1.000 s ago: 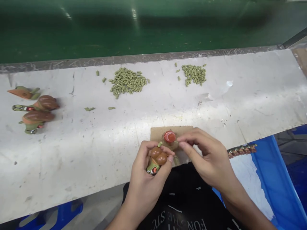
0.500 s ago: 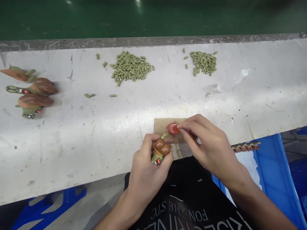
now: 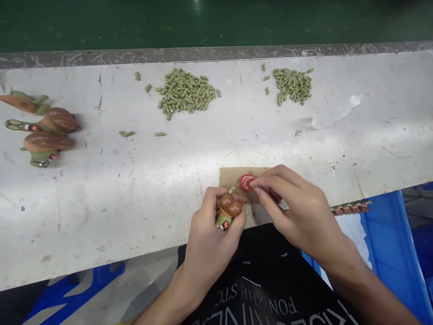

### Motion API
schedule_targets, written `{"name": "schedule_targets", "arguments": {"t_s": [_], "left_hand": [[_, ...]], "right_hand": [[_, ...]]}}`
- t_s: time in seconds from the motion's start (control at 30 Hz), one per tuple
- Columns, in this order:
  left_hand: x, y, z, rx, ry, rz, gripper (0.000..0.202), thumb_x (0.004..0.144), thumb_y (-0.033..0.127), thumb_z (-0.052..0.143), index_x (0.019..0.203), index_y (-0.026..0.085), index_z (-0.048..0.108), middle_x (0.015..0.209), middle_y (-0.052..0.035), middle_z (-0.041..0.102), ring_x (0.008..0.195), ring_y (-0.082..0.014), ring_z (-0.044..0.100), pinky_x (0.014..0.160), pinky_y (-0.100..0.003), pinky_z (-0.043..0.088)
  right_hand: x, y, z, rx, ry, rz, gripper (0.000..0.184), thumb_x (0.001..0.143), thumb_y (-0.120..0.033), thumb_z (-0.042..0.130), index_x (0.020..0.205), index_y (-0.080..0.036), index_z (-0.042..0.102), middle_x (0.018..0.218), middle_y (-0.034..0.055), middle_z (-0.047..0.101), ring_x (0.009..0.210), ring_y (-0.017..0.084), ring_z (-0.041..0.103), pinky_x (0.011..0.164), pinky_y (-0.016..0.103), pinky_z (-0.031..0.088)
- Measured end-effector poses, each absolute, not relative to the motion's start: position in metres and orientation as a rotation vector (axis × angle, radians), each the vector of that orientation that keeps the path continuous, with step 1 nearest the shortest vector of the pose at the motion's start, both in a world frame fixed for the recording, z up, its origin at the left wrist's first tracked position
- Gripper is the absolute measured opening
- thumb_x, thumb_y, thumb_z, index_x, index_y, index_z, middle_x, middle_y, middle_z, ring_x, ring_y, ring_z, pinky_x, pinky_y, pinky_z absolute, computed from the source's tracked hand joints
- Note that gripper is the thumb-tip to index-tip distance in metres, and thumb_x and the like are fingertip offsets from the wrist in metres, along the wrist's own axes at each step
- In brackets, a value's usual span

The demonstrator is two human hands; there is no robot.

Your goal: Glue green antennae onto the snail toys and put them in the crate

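Observation:
My left hand [image 3: 216,230] is wrapped round a small toy figure [image 3: 229,210] with shiny brown rounded parts, a green and red face and a pale green stub at its top. To its right, my right hand [image 3: 297,203] pinches thumb and forefinger together at the edge of a small round red dish [image 3: 247,182], which looks wet inside. What the pinch holds is hidden. A dark red shape [image 3: 275,196] shows beneath the right hand's fingers; its kind is unclear. The dish sits on a piece of brown cardboard [image 3: 230,176] at the table's front edge.
Green pellet-like pieces lie in a larger pile [image 3: 186,92] and a smaller pile [image 3: 293,85]. Several brown and green toys [image 3: 50,141] rest at the left. A translucent bottle-like object [image 3: 334,113] lies at right. Below is a blue bin [image 3: 389,234] with a row of toys [image 3: 352,207].
The view has shifted slightly. Both hands stay almost in place, the left still around the toy figure and the right still pinching at the red dish.

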State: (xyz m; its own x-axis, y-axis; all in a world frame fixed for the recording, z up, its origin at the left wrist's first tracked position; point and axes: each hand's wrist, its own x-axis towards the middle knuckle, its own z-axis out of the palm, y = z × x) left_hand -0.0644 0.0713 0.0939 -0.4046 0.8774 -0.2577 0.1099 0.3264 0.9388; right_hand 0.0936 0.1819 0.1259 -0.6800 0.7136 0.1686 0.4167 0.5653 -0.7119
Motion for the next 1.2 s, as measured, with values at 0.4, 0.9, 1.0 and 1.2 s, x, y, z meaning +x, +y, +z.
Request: {"name": "schedule_targets", "arguments": {"t_s": [0.4,0.9,1.0,1.2], "left_hand": [[-0.071,0.06,0.111,0.816,1.319,1.294,0.019,0.118,0.027,0.06,0.131,0.039,0.066,0.115,0.0031,0.072,0.103,-0.0124,0.071,0.094,-0.02,0.063],[-0.069,0.063,0.105,1.042,1.42,1.239,0.031,0.109,0.019,0.073,0.132,0.039,0.068,0.11,0.0035,0.078,0.098,-0.0152,0.079,0.088,-0.022,0.068],[-0.071,0.063,0.102,1.124,1.456,1.22,0.033,0.11,0.022,0.073,0.137,0.04,0.066,0.116,0.0031,0.076,0.104,-0.0144,0.077,0.093,-0.02,0.066],[-0.072,0.063,0.1,1.291,1.454,1.179,0.031,0.111,0.02,0.069,0.136,0.037,0.064,0.116,0.0002,0.07,0.105,-0.0157,0.07,0.09,-0.021,0.061]], "right_hand": [[0.098,0.166,0.139,-1.14,-1.564,1.604,0.012,0.108,-0.018,0.078,0.107,-0.028,0.084,0.105,-0.0011,0.082,0.087,0.014,0.081,0.078,0.022,0.069],[0.105,0.165,0.137,-1.12,-1.46,1.726,0.015,0.105,-0.014,0.078,0.102,-0.027,0.086,0.1,-0.0018,0.081,0.089,0.011,0.082,0.08,0.015,0.069],[0.107,0.165,0.137,-1.126,-1.52,1.694,0.013,0.106,-0.017,0.077,0.103,-0.027,0.085,0.103,-0.0012,0.079,0.09,0.01,0.079,0.077,0.014,0.065],[0.112,0.165,0.137,-1.101,-1.715,1.611,0.017,0.111,-0.016,0.07,0.108,-0.029,0.082,0.107,-0.0004,0.076,0.094,0.013,0.075,0.078,0.022,0.062]]}}
